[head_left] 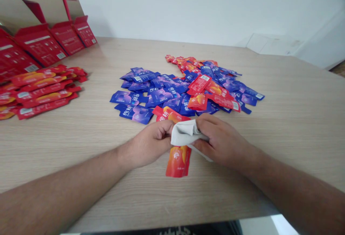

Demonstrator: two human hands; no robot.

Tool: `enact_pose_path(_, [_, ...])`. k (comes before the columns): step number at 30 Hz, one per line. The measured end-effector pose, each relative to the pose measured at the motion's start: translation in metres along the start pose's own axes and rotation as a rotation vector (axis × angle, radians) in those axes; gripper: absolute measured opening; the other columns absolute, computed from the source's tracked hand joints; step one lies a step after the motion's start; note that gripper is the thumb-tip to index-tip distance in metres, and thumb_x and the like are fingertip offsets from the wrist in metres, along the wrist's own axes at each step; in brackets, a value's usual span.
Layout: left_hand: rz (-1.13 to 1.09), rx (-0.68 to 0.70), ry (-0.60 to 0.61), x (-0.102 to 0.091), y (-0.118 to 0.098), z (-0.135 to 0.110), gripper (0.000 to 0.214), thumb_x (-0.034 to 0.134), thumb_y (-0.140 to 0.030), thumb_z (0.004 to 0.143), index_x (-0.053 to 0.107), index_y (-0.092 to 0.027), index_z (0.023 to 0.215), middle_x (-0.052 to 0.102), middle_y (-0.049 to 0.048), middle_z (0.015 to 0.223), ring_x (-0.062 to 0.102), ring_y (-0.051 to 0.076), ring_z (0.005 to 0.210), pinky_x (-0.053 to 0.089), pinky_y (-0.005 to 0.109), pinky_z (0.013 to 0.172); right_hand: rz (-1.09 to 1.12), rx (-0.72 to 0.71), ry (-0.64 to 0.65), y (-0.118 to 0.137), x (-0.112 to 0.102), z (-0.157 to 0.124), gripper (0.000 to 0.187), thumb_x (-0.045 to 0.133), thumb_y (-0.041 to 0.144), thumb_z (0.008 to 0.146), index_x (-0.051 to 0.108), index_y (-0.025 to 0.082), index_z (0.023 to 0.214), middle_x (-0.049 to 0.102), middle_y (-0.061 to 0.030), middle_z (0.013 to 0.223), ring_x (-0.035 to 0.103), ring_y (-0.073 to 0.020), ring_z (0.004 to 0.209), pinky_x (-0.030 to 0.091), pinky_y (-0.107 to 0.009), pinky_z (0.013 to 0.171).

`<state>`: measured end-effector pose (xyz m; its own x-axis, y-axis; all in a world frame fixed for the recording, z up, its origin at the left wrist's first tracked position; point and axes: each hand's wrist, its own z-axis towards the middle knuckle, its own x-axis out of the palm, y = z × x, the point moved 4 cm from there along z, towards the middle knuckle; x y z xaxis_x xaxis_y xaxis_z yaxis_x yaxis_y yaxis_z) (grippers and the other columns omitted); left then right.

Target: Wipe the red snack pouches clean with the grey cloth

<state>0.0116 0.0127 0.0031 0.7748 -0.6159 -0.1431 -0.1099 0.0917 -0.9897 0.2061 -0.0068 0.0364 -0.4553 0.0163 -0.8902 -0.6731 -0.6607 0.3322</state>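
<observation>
Near the middle of the table, my left hand [155, 138] is closed on a red-orange pouch [178, 161] whose lower end hangs below the fingers. A pale grey cloth [183, 134] is pinched in my right hand [219, 138], and it lies across the upper part of that pouch, hiding it. Just beyond the cloth, another red pouch [168, 114] lies at the near edge of a loose pile of blue-purple pouches [161, 95]. More red pouches [215, 88] are mixed into the pile's right side.
At the left are stacked red pouches [45, 87]. Behind them stands a row of red cardboard boxes [40, 42] with raised flaps. A white wall [188, 8] borders the far side of the wooden table [291, 120].
</observation>
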Motion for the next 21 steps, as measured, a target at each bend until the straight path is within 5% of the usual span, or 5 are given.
enact_pose_path(6, [0.005, 0.001, -0.021, -0.0013, 0.0003, -0.0004, 0.012, 0.068, -0.026, 0.088, 0.064, -0.015, 0.083, 0.065, 0.0023, 0.079, 0.058, 0.015, 0.074, 0.049, 0.026, 0.07, -0.071, 0.093, -0.076, -0.0066, -0.0034, 0.0011, 0.017, 0.062, 0.035, 0.096, 0.055, 0.02, 0.091, 0.062, -0.0069, 0.093, 0.059, -0.0224, 0.083, 0.048, -0.034, 0.072])
enact_pose_path(21, [0.007, 0.005, -0.004, -0.0009, 0.002, -0.0002, 0.01, 0.07, -0.024, 0.087, 0.067, -0.016, 0.089, 0.067, 0.0026, 0.083, 0.06, 0.016, 0.077, 0.05, 0.028, 0.072, -0.018, 0.022, -0.008, -0.0022, 0.0005, 0.0006, 0.012, 0.062, 0.03, 0.096, 0.056, 0.019, 0.096, 0.062, -0.0064, 0.096, 0.059, -0.0211, 0.084, 0.048, -0.033, 0.074])
